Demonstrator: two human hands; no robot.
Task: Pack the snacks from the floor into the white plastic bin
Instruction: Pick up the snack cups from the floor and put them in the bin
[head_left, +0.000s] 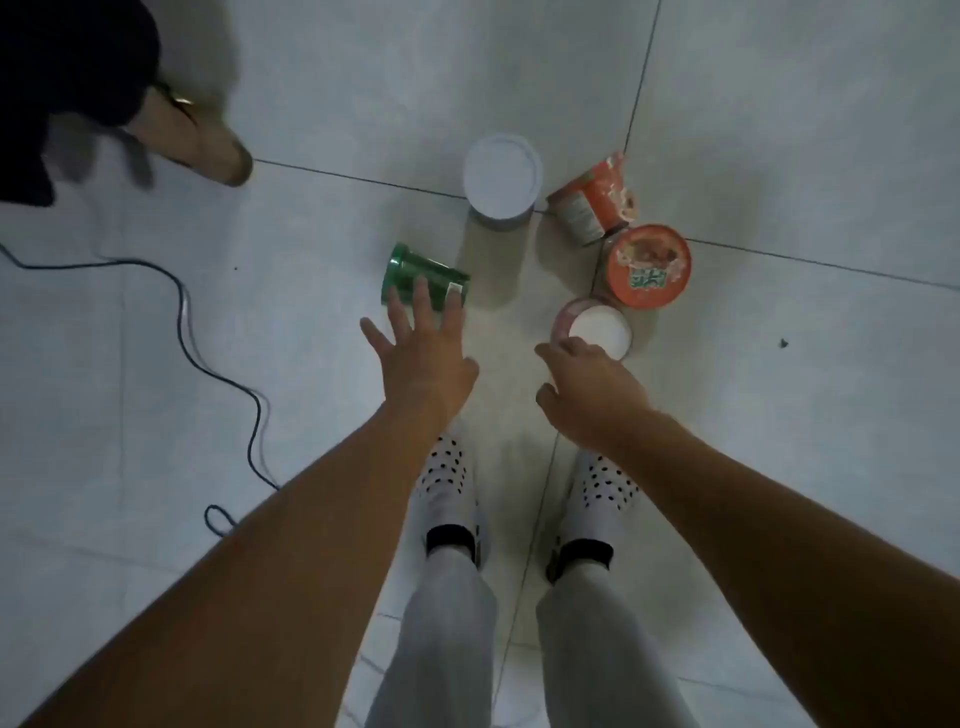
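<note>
Several snack tubs stand or lie on the pale tiled floor. A green cup (415, 274) lies on its side; my left hand (423, 348) hovers over it with fingers spread and straight. A small can with a white lid (600, 327) stands upright, and my right hand (587, 392) reaches its near edge with loosely curled fingers, touching or almost touching. Behind stand a white-lidded tub (503, 176), an orange noodle cup on its side (592, 200) and an upright orange noodle bowl (649, 265). The white plastic bin is out of view.
A dark cable (218, 353) snakes across the floor at the left. Another person's foot in a tan shoe (208, 143) stands at the upper left. My own feet in dotted socks (452, 488) are just below the hands.
</note>
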